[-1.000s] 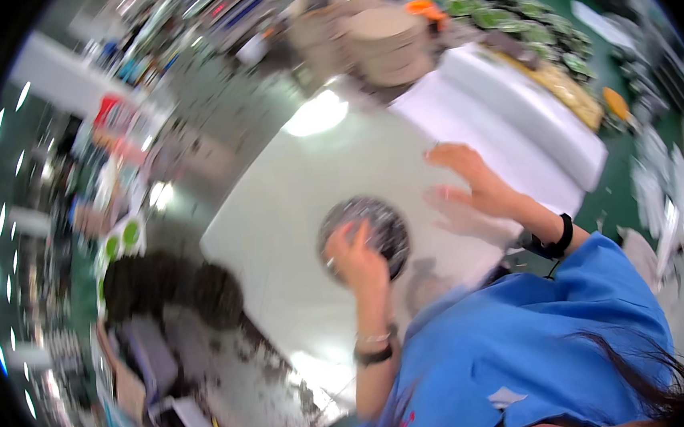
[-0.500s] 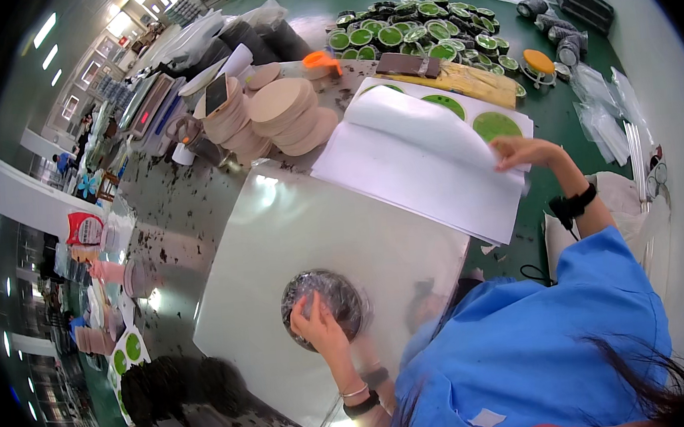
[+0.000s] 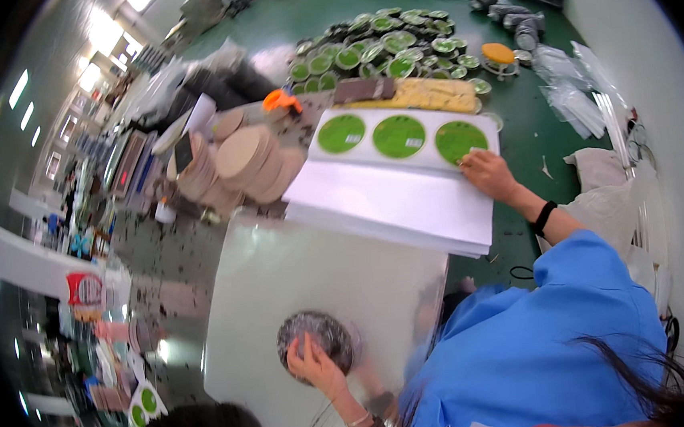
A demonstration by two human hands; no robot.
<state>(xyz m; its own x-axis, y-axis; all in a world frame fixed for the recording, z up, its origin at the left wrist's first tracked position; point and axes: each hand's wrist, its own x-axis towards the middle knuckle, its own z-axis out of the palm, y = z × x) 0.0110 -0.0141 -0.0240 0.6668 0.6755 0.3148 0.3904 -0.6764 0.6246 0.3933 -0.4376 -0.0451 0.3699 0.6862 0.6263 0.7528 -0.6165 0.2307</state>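
Note:
My left hand [image 3: 313,362] rests its fingers, slightly apart, on top of a round dark package [image 3: 329,336] in clear wrap. That package lies on a smooth pale board [image 3: 260,300] in front of me. At the right, my right hand [image 3: 490,174] has its fingertips pinched at a sheet of round green stickers [image 3: 426,157], by the lower right of the rightmost sticker [image 3: 460,140]. Three green stickers show along the sheet's far side. White paper [image 3: 381,202] lies stacked just nearer to me. The exact contact of the right fingertips is partly hidden.
Stacked beige discs [image 3: 245,161] stand at the far left of the board, beside an orange tape dispenser [image 3: 281,102]. A yellow packet [image 3: 437,93] lies behind the stickers. Many green-labelled round packs [image 3: 377,46] are heaped beyond, near an orange-topped stool [image 3: 500,55].
The curled white sheet now lies flat, and all three green stickers show. My right hand has come down to the rightmost sticker. My left hand stays on the package; the view has shifted.

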